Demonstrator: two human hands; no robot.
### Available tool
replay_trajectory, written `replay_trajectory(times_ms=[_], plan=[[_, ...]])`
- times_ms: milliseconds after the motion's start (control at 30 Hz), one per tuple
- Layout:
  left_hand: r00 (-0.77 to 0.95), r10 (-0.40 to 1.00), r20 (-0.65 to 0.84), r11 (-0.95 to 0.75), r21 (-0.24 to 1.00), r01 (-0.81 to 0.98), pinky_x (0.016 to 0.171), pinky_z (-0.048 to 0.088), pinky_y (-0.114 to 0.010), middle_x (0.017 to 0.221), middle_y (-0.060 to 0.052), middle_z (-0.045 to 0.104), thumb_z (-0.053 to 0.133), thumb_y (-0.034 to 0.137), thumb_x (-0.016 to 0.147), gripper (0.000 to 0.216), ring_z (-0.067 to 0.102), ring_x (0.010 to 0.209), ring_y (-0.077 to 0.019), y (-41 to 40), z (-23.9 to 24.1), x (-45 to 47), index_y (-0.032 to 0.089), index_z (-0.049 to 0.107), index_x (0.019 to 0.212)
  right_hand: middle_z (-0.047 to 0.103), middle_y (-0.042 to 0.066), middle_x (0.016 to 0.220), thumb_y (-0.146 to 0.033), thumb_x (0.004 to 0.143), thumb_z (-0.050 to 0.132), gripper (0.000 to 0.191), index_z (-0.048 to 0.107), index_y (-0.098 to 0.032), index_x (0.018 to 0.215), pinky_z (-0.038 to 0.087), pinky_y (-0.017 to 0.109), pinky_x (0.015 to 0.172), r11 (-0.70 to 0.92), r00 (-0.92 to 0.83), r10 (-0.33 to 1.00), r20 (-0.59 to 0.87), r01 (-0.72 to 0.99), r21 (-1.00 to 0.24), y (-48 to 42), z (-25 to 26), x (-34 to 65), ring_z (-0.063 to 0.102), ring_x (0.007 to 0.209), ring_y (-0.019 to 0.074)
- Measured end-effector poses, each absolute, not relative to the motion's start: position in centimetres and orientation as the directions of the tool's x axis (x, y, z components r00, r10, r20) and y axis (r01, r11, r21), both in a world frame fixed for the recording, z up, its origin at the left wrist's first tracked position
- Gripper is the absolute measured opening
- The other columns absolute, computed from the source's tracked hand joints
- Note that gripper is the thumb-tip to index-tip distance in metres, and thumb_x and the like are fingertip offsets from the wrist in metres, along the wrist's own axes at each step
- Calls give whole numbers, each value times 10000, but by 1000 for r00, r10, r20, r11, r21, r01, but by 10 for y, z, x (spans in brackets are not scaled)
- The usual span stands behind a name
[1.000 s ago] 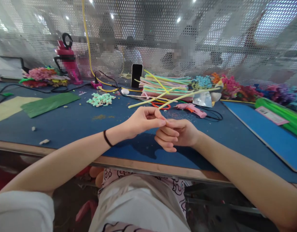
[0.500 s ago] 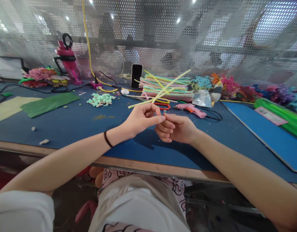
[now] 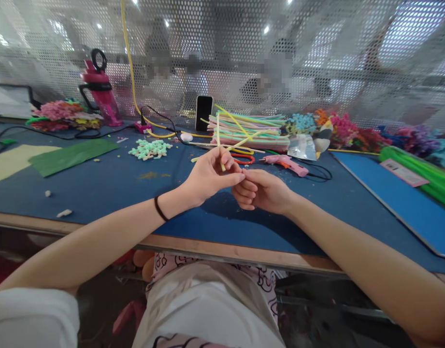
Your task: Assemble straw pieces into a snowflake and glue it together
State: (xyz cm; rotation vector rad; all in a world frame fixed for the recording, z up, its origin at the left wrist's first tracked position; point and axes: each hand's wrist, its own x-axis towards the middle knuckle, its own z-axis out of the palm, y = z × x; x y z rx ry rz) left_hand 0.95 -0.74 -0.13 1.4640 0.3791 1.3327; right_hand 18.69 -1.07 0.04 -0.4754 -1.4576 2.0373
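My left hand (image 3: 211, 176) is closed, with a pale yellow pipe cleaner (image 3: 218, 129) standing up out of its curled fingers and the short lower end showing below them. My right hand (image 3: 264, 191) is closed too, its thumb and forefinger pinched against my left fingertips over the table. Whatever lies in that pinch is too small or hidden to make out. Just behind the hands, another yellow pipe cleaner (image 3: 258, 134) lies slanting across a stack of pastel pipe cleaners (image 3: 251, 126). Red-handled scissors (image 3: 244, 158) lie partly hidden behind my fingers.
A pink glue gun (image 3: 286, 164) with a black cord lies right of the hands. Mint-green fuzzy pieces (image 3: 150, 149) sit at left. A phone (image 3: 204, 113) stands at the back beside a pink bottle (image 3: 103, 92). A blue board (image 3: 392, 193) lies at right, with green packaged stems (image 3: 425, 174).
The pale yellow pipe cleaner, which leaned far to the right over the stack, now stands nearly upright in my left hand. Both hands keep almost the same place, fingertips together.
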Motion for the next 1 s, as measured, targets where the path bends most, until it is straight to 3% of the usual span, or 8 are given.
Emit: replay_trajectory(times_ms=[200, 567, 1000], plan=[[308, 809, 501, -348, 830, -437, 787, 497, -238, 715, 100, 446, 882, 207, 654, 535, 626, 778, -69, -6, -3, 10, 204, 358, 759, 409, -22, 546, -392, 974, 586, 471, 438, -172, 584, 390, 208, 445, -218, -741, 670, 42, -250, -943, -10, 1, 187, 428, 504, 111], [292, 842, 453, -293, 840, -457, 839, 504, -260, 697, 101, 461, 895, 210, 624, 557, 643, 806, -83, -3, -4, 10, 204, 353, 750, 418, -52, 538, -525, 908, 680, 498, 424, -191, 642, 364, 199, 422, -121, -671, 739, 60, -219, -968, -13, 0, 181, 402, 472, 94], [291, 802, 523, -361, 810, -462, 800, 512, -247, 687, 95, 460, 895, 214, 661, 544, 628, 769, -72, -4, -3, 9, 200, 356, 734, 356, -40, 459, -554, 928, 627, 575, 383, -197, 549, 369, 222, 418, -173, -740, 672, 31, -198, -965, -14, -1, 181, 431, 468, 128]])
